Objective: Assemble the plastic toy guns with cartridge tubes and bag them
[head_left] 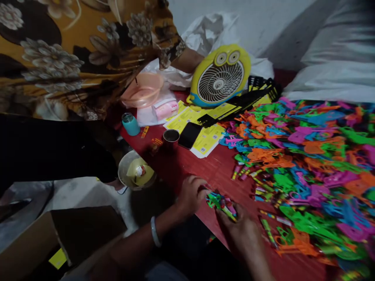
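My left hand (190,194), below a pale bangle on the wrist, has its fingers curled at the left end of a small bundle of colourful plastic pieces (217,201). From the lower right, my right hand (243,230) grips the same bundle between thumb and fingers. Green, blue, pink and yellow parts show in the bundle, above the front edge of the red table (202,166). To the right lies a large heap of bright plastic pieces (316,156), with thin patterned sticks (268,231) along its near side.
A yellow fan (219,80), phone (190,135), round dark-topped container (171,136), blue jar (131,124) and pink basin (143,91) stand or lie farther back. A person in a floral top (88,50) is at left, above a bucket (124,171) and cardboard box (88,230).
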Tool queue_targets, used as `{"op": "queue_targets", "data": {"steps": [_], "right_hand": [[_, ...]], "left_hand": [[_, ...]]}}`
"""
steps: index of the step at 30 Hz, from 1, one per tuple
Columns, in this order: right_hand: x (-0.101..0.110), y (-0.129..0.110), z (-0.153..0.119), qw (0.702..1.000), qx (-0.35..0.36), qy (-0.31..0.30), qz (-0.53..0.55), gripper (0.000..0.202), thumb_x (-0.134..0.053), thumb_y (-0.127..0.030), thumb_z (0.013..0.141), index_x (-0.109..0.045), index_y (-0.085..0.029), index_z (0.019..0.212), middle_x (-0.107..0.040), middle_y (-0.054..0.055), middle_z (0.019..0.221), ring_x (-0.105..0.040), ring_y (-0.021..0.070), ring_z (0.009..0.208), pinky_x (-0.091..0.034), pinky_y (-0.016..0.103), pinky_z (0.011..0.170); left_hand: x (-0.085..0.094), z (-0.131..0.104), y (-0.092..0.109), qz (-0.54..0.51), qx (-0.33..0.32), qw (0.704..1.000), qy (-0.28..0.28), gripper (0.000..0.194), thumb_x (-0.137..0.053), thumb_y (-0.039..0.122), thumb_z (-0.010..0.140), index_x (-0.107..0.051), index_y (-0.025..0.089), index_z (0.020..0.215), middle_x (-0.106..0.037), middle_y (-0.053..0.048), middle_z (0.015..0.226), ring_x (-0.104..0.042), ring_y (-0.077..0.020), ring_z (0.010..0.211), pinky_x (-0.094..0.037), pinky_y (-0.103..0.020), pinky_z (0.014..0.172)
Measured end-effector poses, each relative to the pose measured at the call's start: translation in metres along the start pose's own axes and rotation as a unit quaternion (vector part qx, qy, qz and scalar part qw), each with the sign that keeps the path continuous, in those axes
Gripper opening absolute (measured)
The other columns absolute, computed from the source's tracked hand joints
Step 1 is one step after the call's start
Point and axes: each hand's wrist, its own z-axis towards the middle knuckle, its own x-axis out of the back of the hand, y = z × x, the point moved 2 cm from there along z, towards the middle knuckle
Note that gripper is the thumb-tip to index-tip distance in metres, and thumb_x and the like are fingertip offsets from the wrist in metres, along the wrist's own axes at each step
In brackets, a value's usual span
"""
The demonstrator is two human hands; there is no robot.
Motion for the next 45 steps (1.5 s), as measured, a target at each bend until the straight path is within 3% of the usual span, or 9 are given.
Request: {"op": "queue_targets", "data": {"steps": [6,9,13,21,25,27,30,35,45], "right_hand": [[-0.005,0.005,-0.001,0.994,0.042,0.095,0.040,0.044,-0.058,-0.059,0.071,-0.066,-0.022,0.093,-0.071,0.014,0.100,-0.068,0.0322,0.087,-0.052,0.040,0.073],[-0.009,0.003,-0.003,0.995,0.002,0.063,0.077,0.040,-0.060,-0.056,0.072,-0.066,-0.024,0.094,-0.072,0.008,0.084,-0.066,0.0280,0.071,-0.050,0.036,0.065],[-0.012,0.002,-0.004,0.992,-0.029,0.074,0.102,0.041,-0.063,-0.059,0.071,-0.067,-0.025,0.093,-0.072,0.005,0.079,-0.065,0.0270,0.068,-0.048,0.033,0.060],[-0.010,-0.010,-0.001,0.982,-0.050,0.069,0.170,0.040,-0.072,-0.056,0.064,-0.063,-0.023,0.085,-0.069,0.002,0.075,-0.063,0.0229,0.066,-0.049,0.031,0.061],[-0.020,-0.021,-0.006,0.943,-0.054,0.086,0.316,0.047,-0.082,-0.054,0.059,-0.056,-0.023,0.082,-0.064,0.000,0.072,-0.058,0.0178,0.063,-0.048,0.028,0.058],[-0.027,-0.024,-0.008,0.924,-0.059,0.067,0.371,0.050,-0.086,-0.053,0.058,-0.053,-0.023,0.080,-0.060,-0.003,0.068,-0.054,0.0151,0.057,-0.046,0.027,0.054],[-0.036,-0.026,-0.013,0.910,-0.062,0.034,0.408,0.051,-0.089,-0.051,0.058,-0.051,-0.023,0.079,-0.057,-0.004,0.065,-0.051,0.0132,0.054,-0.044,0.026,0.051],[-0.037,-0.025,-0.023,0.913,-0.035,0.050,0.402,0.045,-0.087,-0.045,0.062,-0.053,-0.023,0.081,-0.062,-0.003,0.072,-0.055,0.0146,0.061,-0.048,0.026,0.057],[-0.026,-0.017,-0.036,0.914,-0.016,0.081,0.398,0.031,-0.078,-0.038,0.070,-0.054,-0.024,0.082,-0.066,-0.002,0.076,-0.061,0.0161,0.067,-0.052,0.027,0.067]], "left_hand": [[0.120,0.061,-0.036,0.086,0.014,0.960,0.266,0.018,-0.050,0.025,0.096,-0.067,0.021,0.099,-0.068,-0.009,0.106,-0.062,-0.0224,0.102,-0.048,-0.040,0.098],[0.175,0.095,-0.063,0.162,0.109,0.944,0.266,0.016,-0.051,0.021,0.090,-0.067,0.020,0.091,-0.068,-0.009,0.105,-0.061,-0.0239,0.103,-0.047,-0.041,0.100],[0.204,0.119,-0.088,0.167,0.134,0.949,0.230,0.008,-0.059,0.016,0.077,-0.066,0.020,0.077,-0.067,-0.006,0.088,-0.062,-0.0225,0.092,-0.049,-0.039,0.093],[0.206,0.137,-0.094,0.147,0.125,0.963,0.186,0.013,-0.058,0.015,0.070,-0.058,0.021,0.059,-0.064,-0.003,0.071,-0.059,-0.0189,0.077,-0.050,-0.032,0.081],[0.200,0.110,-0.067,0.133,0.065,0.953,0.263,0.008,-0.062,0.026,0.077,-0.063,0.021,0.071,-0.066,-0.002,0.080,-0.060,-0.0204,0.088,-0.048,-0.034,0.090],[0.181,0.082,-0.046,0.082,0.022,0.959,0.272,0.013,-0.065,0.033,0.080,-0.068,0.021,0.081,-0.069,-0.002,0.086,-0.062,-0.0196,0.087,-0.049,-0.033,0.088],[0.133,0.039,-0.013,-0.047,0.024,0.985,0.163,0.017,-0.067,0.037,0.084,-0.071,0.021,0.090,-0.072,-0.002,0.093,-0.065,-0.0179,0.090,-0.051,-0.030,0.086],[0.059,0.004,0.019,-0.193,0.076,0.977,0.045,0.018,-0.069,0.038,0.082,-0.069,0.020,0.083,-0.071,-0.001,0.082,-0.065,-0.0162,0.081,-0.052,-0.028,0.077],[0.034,0.001,0.032,-0.176,0.085,0.980,0.022,0.015,-0.070,0.035,0.083,-0.071,0.020,0.085,-0.072,-0.001,0.081,-0.065,-0.0147,0.077,-0.050,-0.025,0.073]]}}
